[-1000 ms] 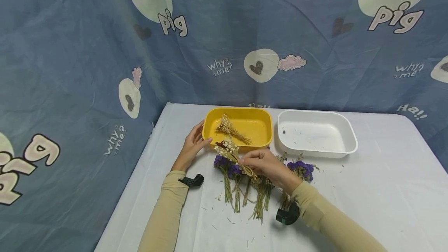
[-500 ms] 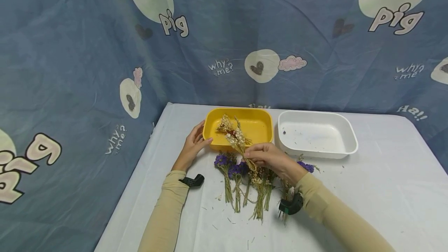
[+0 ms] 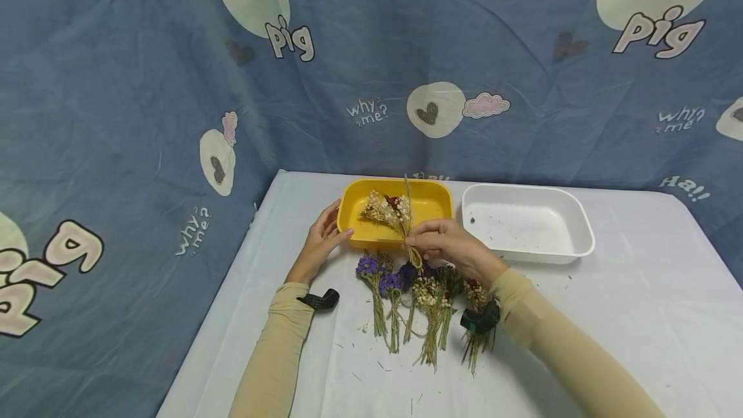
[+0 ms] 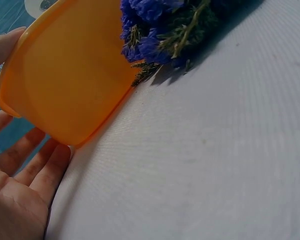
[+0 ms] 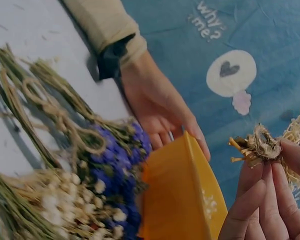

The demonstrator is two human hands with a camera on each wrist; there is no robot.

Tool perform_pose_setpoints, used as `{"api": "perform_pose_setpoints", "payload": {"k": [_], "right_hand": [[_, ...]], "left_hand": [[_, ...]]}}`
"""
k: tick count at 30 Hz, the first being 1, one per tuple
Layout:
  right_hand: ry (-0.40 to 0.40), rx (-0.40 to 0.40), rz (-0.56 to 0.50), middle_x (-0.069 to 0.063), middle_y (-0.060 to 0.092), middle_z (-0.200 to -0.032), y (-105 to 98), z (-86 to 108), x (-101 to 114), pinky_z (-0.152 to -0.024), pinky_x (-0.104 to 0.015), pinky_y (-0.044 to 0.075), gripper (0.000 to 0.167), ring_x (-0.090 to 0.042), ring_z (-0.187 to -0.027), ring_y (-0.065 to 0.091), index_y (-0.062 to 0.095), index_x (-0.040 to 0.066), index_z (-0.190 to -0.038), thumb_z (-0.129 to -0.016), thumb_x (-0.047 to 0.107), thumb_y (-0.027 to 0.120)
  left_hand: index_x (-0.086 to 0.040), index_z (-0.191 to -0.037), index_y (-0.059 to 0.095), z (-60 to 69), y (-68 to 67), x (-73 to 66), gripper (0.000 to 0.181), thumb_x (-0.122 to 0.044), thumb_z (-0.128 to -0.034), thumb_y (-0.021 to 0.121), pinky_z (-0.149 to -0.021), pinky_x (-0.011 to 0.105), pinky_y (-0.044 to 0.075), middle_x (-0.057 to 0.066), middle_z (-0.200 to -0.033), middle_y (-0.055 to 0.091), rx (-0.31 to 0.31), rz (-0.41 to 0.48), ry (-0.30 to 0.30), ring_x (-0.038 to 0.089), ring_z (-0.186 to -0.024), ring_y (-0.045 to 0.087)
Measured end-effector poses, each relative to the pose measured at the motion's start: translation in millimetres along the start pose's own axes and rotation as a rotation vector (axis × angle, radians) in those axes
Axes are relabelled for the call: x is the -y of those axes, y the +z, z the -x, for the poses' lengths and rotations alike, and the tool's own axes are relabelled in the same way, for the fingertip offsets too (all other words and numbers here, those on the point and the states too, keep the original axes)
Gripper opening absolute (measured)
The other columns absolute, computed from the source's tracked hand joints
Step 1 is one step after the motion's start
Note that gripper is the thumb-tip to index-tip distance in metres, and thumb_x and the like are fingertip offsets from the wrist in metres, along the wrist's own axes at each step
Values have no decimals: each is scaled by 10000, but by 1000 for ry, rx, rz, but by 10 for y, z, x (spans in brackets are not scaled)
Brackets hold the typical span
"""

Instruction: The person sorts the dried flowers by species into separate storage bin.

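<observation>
My left hand rests against the left end of the yellow tray, thumb at its front corner and fingers along its side. In the left wrist view those fingers look fairly straight. Over the tray's front edge, my right hand pinches a dried flower bundle by its twine-tied stems, the pale and dark red heads pointing away from me. Another pale dried bundle lies inside the tray, partly covered by the held one. The stem ends show at the fingertips in the right wrist view.
Several tied bundles lie in front of the yellow tray, some with purple flowers, others with cream heads. A white tray stands to the right, with small crumbs inside. Bits of stem litter the white tablecloth. A blue printed curtain hangs behind.
My right hand has carried the pinched bundle up and slightly right, from above the purple flowers to over the yellow tray, turning its heads more upright. The left hand has stayed in place.
</observation>
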State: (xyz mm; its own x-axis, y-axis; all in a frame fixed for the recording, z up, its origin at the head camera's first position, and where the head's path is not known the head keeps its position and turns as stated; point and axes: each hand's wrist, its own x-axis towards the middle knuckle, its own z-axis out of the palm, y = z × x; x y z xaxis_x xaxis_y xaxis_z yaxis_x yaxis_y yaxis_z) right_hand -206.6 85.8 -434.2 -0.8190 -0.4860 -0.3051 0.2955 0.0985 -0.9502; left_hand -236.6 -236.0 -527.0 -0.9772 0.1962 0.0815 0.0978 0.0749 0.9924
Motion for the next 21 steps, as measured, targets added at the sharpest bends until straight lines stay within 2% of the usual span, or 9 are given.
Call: {"api": "perform_pose_setpoints", "payload": {"k": [4,6,11,16,21], "right_hand": [[-11,-33,47,51,708,-871,-51,-75,52,-806,-300,583,288,-103,-761,591,736,50,-1167,-952,240,747],[-4,-46,65,66,738,-939,-83,-116,67,-843,-310,595,330,-94,-831,640,726,40,-1205,-951,249,746],[30,-83,104,57,712,-1109,-162,-191,101,-920,-340,570,392,-111,-989,634,715,70,-1255,-946,307,756],[50,-117,111,-11,698,-1249,-217,-262,153,-1020,-362,567,372,-158,-1079,651,732,86,-1216,-932,323,778],[27,-134,205,-61,658,-1386,-282,-348,228,-1081,-428,546,353,-212,-1170,659,744,86,-1215,-955,324,754]], "left_hand": [[-304,-1621,322,3,-4,7,765,-185,-983,727,-1248,424,380,80,-1616,426,-2,0,8,283,-1514,413],[-304,-1618,328,6,-5,9,766,-188,-979,733,-1242,426,389,76,-1609,435,-7,-3,8,281,-1507,423],[-314,-1617,331,19,-2,9,774,-198,-972,743,-1246,438,384,78,-1602,444,-19,-18,-7,281,-1504,426],[-305,-1621,324,14,0,5,777,-206,-973,741,-1255,458,369,92,-1602,442,-15,-18,-3,296,-1507,419],[-302,-1624,322,9,0,4,784,-226,-970,747,-1253,452,373,79,-1598,447,-16,-17,-2,284,-1504,425]]}}
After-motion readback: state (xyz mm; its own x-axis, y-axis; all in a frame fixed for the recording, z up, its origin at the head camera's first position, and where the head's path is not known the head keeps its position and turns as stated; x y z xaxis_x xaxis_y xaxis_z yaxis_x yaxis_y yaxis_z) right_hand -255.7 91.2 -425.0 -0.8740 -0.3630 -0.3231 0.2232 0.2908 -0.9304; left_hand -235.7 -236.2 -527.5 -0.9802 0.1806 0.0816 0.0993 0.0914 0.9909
